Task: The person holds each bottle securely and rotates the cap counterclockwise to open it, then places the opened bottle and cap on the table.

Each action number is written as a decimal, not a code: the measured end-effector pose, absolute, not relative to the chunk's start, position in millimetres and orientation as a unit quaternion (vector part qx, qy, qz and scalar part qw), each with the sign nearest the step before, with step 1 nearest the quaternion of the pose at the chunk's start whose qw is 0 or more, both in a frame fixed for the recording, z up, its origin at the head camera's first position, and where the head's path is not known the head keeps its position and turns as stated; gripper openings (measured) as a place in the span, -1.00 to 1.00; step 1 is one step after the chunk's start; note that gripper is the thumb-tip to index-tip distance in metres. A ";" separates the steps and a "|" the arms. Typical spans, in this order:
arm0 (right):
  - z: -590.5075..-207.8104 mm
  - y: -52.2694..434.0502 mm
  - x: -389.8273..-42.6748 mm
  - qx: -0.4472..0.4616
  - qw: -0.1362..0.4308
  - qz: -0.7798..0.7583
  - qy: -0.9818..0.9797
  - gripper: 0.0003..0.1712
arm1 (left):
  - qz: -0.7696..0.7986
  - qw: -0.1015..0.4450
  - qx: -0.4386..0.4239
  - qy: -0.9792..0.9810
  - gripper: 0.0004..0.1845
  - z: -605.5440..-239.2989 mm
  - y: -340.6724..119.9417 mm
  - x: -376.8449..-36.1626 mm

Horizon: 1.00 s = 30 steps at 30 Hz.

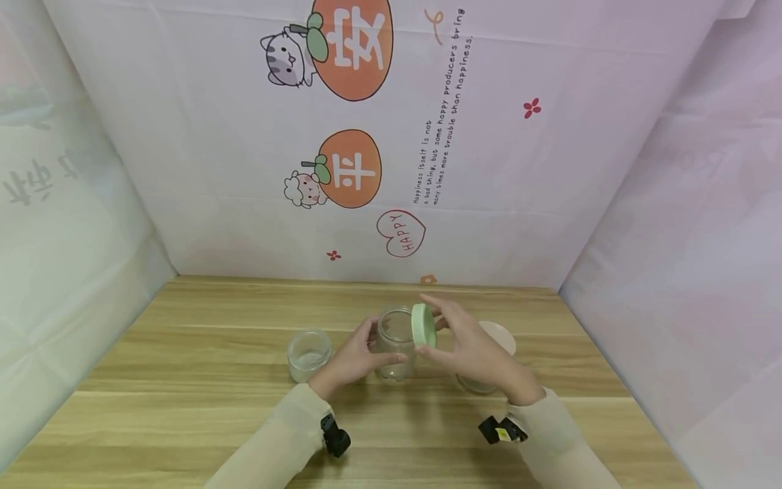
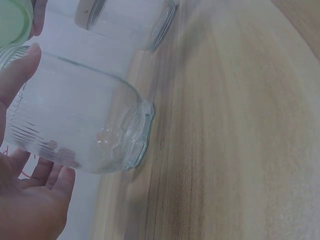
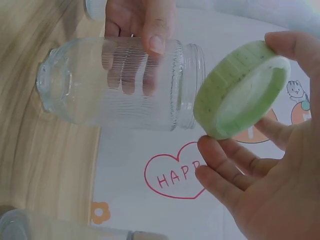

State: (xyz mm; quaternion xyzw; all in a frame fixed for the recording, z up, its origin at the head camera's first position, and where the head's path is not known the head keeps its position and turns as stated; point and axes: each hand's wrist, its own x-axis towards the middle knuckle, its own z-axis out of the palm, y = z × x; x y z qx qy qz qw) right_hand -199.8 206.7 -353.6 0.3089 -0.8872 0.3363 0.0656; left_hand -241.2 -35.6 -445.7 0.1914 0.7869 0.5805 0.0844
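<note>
A clear ribbed glass jar (image 1: 396, 343) stands mid-table, and my left hand (image 1: 365, 350) grips its side, thumb in front and fingers behind. My right hand (image 1: 441, 329) pinches a pale green lid (image 1: 423, 326) between thumb and fingers, holding it on edge just right of the jar's open mouth and apart from it. The right wrist view shows the jar (image 3: 120, 85) with its threaded neck bare, the lid (image 3: 240, 92) tilted beside it and the left hand's fingers (image 3: 145, 25) round the glass. In the left wrist view the jar (image 2: 80, 117) fills the frame above my palm.
A short open glass jar (image 1: 308, 353) stands left of the held one on the wooden table (image 1: 183, 380). A jar with a cream lid (image 1: 497, 339) sits behind my right hand. Printed cloth walls (image 1: 489, 170) close in the back and both sides.
</note>
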 end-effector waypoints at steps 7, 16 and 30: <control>-357.8 213.0 -194.4 0.308 0.000 0.388 -0.869 -0.05 | 0.583 0.081 0.186 0.787 -0.14 -444.5 -35.6 -240.6; -370.5 222.3 -188.2 0.331 -0.047 0.419 -0.844 -0.10 | 0.581 0.081 0.186 0.788 -0.11 -443.8 -33.8 -238.1; -393.5 225.0 -181.5 0.341 -0.076 0.383 -0.855 -0.07 | 0.603 0.075 0.202 0.768 -0.14 -443.1 -34.2 -238.6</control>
